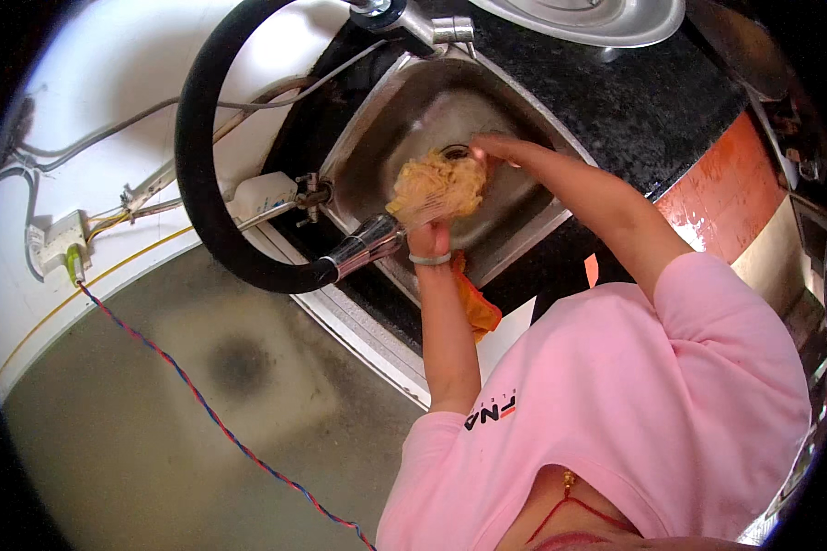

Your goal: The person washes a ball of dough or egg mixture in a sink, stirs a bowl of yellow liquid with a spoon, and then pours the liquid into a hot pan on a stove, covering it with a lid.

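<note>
Over a steel sink [441, 113], a crumpled yellowish mass [441, 186] hangs in the water spray from a black flexible faucet's chrome spout [372, 241]. Its material is unclear. My left hand [433, 237], with a pale band at the wrist, holds it from the near side; the mass hides most of the fingers. At its upper right edge is my right hand [493, 148], blurred, close to or touching the mass, beside the dark drain ring [456, 151]. Whether those fingers grip anything cannot be told.
An orange cloth [479, 306] hangs over the sink's near edge, by my left forearm. The black counter [627, 103] carries a round metal vessel [593, 24] at the top. A white container [265, 191] and a tap [311, 200] stand left of the sink. A twisted red-and-blue cord [213, 417] runs down the left side.
</note>
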A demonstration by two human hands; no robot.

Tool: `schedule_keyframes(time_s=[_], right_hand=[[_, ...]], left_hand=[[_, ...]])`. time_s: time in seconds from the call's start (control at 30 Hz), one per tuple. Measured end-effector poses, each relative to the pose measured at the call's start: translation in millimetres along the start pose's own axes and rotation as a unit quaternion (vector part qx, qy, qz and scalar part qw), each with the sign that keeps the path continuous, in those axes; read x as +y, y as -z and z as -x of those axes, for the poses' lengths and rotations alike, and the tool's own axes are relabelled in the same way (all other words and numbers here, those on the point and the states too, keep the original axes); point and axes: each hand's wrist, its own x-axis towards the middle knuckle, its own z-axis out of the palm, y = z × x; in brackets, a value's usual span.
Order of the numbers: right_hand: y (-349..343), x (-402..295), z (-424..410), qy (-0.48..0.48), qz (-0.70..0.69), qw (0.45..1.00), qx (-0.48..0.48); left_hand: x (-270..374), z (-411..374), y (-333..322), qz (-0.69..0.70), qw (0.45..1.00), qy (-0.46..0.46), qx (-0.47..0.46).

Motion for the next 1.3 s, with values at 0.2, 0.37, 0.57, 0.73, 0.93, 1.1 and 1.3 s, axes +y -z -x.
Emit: schedule_keyframes(time_s=[0.2, 0.37, 0.57, 0.73, 0.93, 1.1, 1.3], right_hand=[[-11.8, -32.4, 49.0, 0.301, 0.089, 0.945, 0.095], [-33.7, -58.4, 42.6, 0.307, -0.004, 0.951, -0.033], [-29.3, -62.9, 54.0, 0.238, 0.0, 0.969, -0.068], [-32.7, -51.5, 61.9, 0.196, -0.018, 0.98, 0.032], [-57.7, -14.6, 56.4, 0.104, -0.208, 0.959, -0.16], [-68.8, 3.8, 37.3, 0.119, 0.038, 0.973, -0.193], [-59.5, 28.9, 14.5, -0.005, -0.119, 0.988, -0.1]], left_hand=[[25.9, 14.0, 0.8, -0.082, 0.996, -0.009, -0.027], [40.7, 15.5, 16.1, -0.009, 1.0, -0.004, 0.014], [53.9, 13.5, 16.2, -0.142, 0.985, -0.051, 0.083], [39.0, 12.2, 13.4, -0.304, 0.928, -0.081, 0.199], [-1.2, -4.1, 56.4, -0.449, 0.876, 0.005, 0.177], [-18.8, -5.7, 73.5, -0.768, 0.636, -0.052, 0.057], [-29.3, -23.1, 98.5, -0.687, 0.719, 0.099, 0.032]])
